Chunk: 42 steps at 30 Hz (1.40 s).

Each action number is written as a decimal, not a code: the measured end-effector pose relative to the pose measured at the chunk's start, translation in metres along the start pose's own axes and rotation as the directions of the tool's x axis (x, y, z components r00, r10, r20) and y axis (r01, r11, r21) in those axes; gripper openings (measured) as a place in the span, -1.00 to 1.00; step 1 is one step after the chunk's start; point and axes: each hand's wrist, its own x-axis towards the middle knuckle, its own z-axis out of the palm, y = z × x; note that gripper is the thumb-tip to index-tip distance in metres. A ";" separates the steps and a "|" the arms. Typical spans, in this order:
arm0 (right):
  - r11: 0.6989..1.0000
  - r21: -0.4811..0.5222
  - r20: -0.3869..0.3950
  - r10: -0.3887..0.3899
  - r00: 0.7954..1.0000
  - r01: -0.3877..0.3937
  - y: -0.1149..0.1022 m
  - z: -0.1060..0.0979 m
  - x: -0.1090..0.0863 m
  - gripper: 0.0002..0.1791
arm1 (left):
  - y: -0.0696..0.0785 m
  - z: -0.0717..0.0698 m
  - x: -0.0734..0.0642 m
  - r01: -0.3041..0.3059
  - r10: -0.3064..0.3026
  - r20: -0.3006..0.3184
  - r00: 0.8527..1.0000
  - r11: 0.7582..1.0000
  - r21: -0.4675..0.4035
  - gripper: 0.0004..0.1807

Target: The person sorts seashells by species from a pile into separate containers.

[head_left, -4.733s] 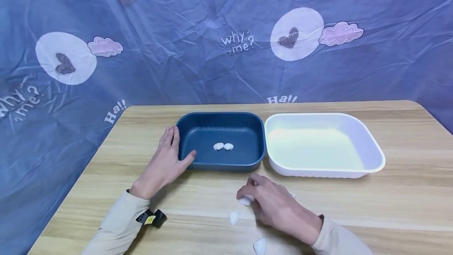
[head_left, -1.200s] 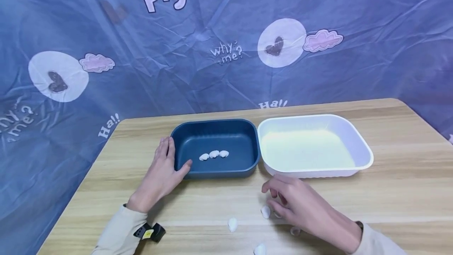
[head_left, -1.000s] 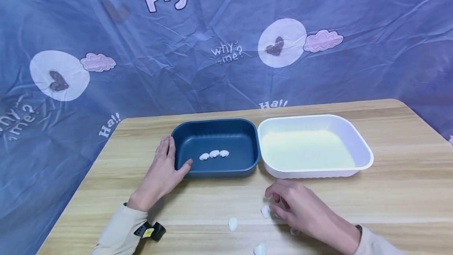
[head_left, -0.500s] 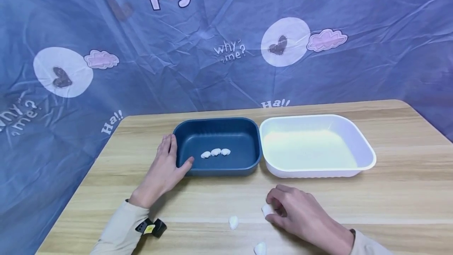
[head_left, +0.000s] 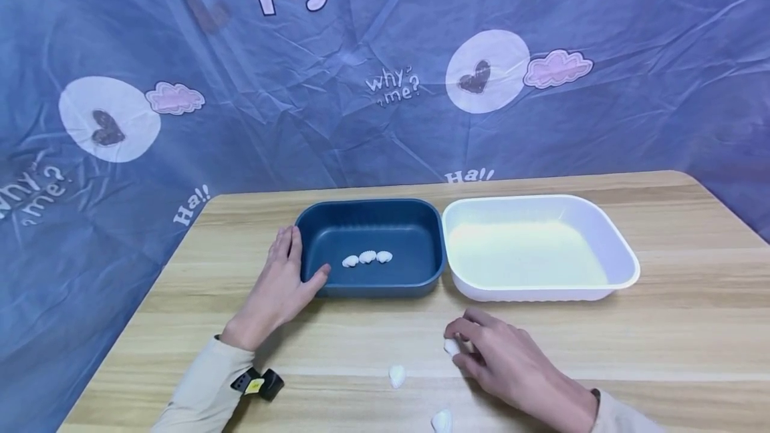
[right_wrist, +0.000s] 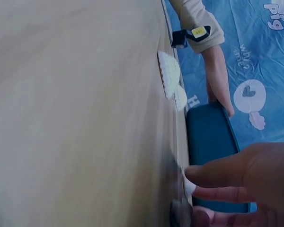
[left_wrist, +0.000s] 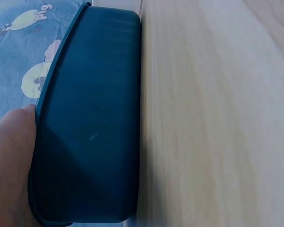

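Note:
In the head view my right hand (head_left: 511, 363) pinches a small white seashell (head_left: 451, 347) between thumb and fingers, close over the table. The right wrist view shows its thumb (right_wrist: 217, 174) at the shell's edge, partly covering it. My left hand (head_left: 275, 293) rests against the left front corner of a dark blue bin (head_left: 375, 286), fingers stretched along the side wall and thumb over the front rim. Three white shells (head_left: 367, 257) lie in a row inside that bin. Nearer me, one shell (head_left: 397, 376) and another shell (head_left: 442, 420) lie on the wooden table.
A white bin (head_left: 541, 291) stands right beside the blue one, with nothing in it. The wooden table (head_left: 692, 326) reaches back to a blue printed cloth (head_left: 337, 119). On the left sleeve sits a small black device (head_left: 259, 385) with a yellow label.
A third shell has joined the two in the blue bin. My right hand has come back to the table, closed on another shell and shifted it slightly away from me. The left hand stays put.

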 end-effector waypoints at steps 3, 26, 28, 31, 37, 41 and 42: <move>0.999 -0.035 -0.015 0.004 1.000 -0.005 -0.004 0.002 0.002 -0.77 | -0.001 -0.001 0.000 -0.006 0.006 -0.007 1.000 1.000 0.005 0.02; 1.000 0.002 -0.019 0.031 0.999 -0.031 0.001 0.004 0.003 -0.81 | 0.002 -0.001 -0.001 0.011 -0.011 0.014 1.000 1.000 0.007 0.02; 0.999 0.016 -0.026 0.041 0.999 -0.041 0.000 0.004 0.003 -0.81 | 0.002 -0.001 -0.001 0.011 -0.011 0.014 1.000 1.000 0.007 0.02; 0.998 0.036 -0.035 0.049 0.998 -0.048 -0.004 0.003 0.004 -0.83 | 0.001 0.000 -0.002 0.012 -0.012 0.016 1.000 1.000 0.006 0.03; 0.998 0.066 -0.106 0.017 0.994 -0.010 -0.015 -0.009 0.012 -0.81 | 0.000 0.001 0.000 0.001 -0.001 0.005 1.000 1.000 0.002 0.03; 0.995 0.095 -0.161 0.000 0.987 0.016 -0.024 -0.020 0.024 -0.79 | -0.001 0.001 0.001 -0.007 0.007 0.002 1.000 1.000 0.000 0.02; 0.995 0.100 -0.175 -0.006 0.984 0.024 -0.025 -0.021 0.027 -0.79 | -0.001 0.001 0.001 -0.009 0.009 0.003 1.000 1.000 0.002 0.03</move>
